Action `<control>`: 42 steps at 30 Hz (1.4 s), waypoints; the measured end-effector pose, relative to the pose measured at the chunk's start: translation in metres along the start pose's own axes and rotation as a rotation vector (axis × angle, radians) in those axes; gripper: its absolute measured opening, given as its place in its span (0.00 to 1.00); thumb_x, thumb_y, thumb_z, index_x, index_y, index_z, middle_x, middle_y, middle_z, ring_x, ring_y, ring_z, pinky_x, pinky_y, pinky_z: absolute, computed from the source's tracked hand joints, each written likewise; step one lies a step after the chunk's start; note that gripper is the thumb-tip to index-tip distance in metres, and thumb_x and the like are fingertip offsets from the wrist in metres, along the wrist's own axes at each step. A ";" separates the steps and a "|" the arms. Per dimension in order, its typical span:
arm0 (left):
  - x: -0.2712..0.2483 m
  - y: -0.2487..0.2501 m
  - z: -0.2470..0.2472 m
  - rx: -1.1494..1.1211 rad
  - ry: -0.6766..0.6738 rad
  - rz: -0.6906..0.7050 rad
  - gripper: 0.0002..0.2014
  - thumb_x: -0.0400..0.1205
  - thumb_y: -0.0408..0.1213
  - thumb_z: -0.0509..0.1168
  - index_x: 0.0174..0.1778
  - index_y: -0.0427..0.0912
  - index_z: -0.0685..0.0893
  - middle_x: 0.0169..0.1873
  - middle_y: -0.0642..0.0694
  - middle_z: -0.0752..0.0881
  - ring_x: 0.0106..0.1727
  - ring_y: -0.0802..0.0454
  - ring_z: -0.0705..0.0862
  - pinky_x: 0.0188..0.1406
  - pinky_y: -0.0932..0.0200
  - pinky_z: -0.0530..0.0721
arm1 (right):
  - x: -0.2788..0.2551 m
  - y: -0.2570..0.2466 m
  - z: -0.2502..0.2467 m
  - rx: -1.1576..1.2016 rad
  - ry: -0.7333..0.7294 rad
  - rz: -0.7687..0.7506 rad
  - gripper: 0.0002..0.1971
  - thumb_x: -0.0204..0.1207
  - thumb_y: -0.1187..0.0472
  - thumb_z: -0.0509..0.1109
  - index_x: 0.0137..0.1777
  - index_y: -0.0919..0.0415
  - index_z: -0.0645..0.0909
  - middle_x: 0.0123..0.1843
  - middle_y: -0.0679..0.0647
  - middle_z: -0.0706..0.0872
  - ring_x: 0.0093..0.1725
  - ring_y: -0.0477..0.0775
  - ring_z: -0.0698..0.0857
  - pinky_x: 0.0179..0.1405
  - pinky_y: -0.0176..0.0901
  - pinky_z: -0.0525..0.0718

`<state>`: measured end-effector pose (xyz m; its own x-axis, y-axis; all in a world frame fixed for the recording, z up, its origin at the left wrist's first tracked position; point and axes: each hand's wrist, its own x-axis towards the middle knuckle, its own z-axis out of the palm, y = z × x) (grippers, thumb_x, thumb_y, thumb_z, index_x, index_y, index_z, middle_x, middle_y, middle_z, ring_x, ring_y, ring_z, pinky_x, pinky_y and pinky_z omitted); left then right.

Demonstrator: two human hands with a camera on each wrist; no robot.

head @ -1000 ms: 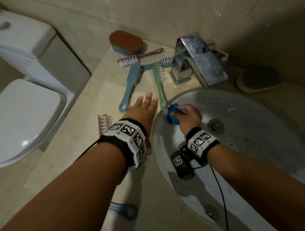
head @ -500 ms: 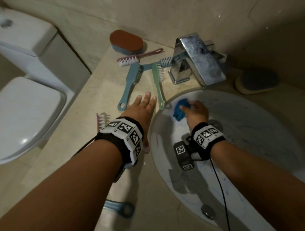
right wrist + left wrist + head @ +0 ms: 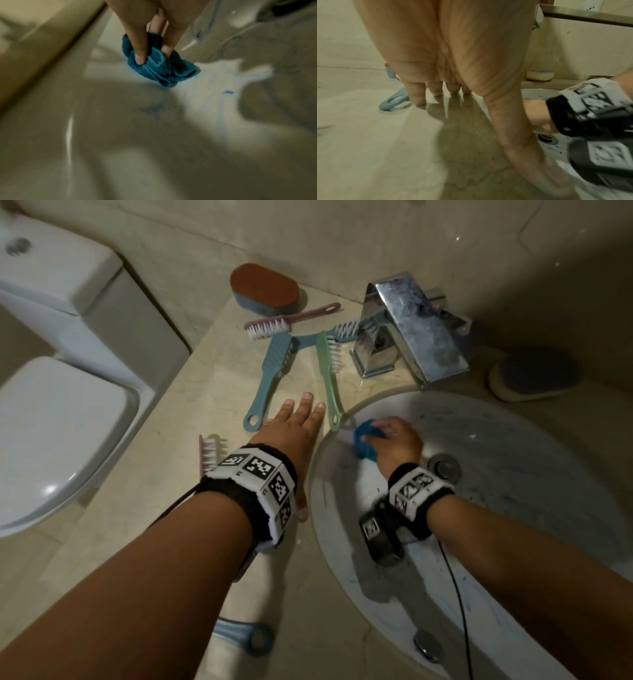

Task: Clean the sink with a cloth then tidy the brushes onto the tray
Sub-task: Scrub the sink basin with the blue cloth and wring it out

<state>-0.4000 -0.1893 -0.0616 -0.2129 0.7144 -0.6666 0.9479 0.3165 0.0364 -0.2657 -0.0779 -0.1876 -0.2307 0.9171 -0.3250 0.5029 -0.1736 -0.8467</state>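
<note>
R hand (image 3: 394, 445) sits inside the sink (image 3: 513, 508) at its upper-left wall, fingers curled round a bunched blue cloth (image 3: 364, 441), pressing it on the white surface. Right wrist view: thumb and fingers (image 3: 140, 44) pinch the cloth's folds; faint blue smears on the basin nearby. Drain (image 3: 444, 466) lies just right of that hand.

L hand (image 3: 294, 433) rests flat on the table (image 3: 171, 491) just left of the sink rim, fingers straight & spread, holding nothing; left wrist view shows the fingertips (image 3: 418, 97) touching the surface.

Brushes lie loose on the table beyond the L hand: blue brush (image 3: 270, 374) w/ its loop end near the fingertips, green brush (image 3: 329, 371) beside it w/ handle end at the sink rim, pink brush (image 3: 287, 321) further back, a second blue brush (image 3: 342, 332) running toward the tap (image 3: 411, 330). Another pink brush (image 3: 209, 453) sits left of the L wrist; a blue loop handle (image 3: 246, 637) shows under the L forearm.

Brown-topped sponge (image 3: 263, 289) at the wall, a dark one (image 3: 534, 376) right of the tap. Toilet (image 3: 51, 405) at far left.
</note>
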 end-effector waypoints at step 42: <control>0.003 0.001 -0.003 -0.025 -0.011 -0.011 0.77 0.51 0.45 0.86 0.81 0.44 0.30 0.81 0.43 0.30 0.83 0.39 0.36 0.83 0.42 0.51 | -0.052 0.018 -0.011 -0.560 -0.610 -0.309 0.11 0.71 0.69 0.73 0.53 0.67 0.87 0.51 0.62 0.88 0.54 0.58 0.84 0.61 0.45 0.80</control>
<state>-0.3998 -0.1855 -0.0614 -0.2206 0.7040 -0.6750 0.9393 0.3398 0.0475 -0.2360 -0.1249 -0.1813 -0.7478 0.5146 -0.4195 0.6417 0.3980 -0.6556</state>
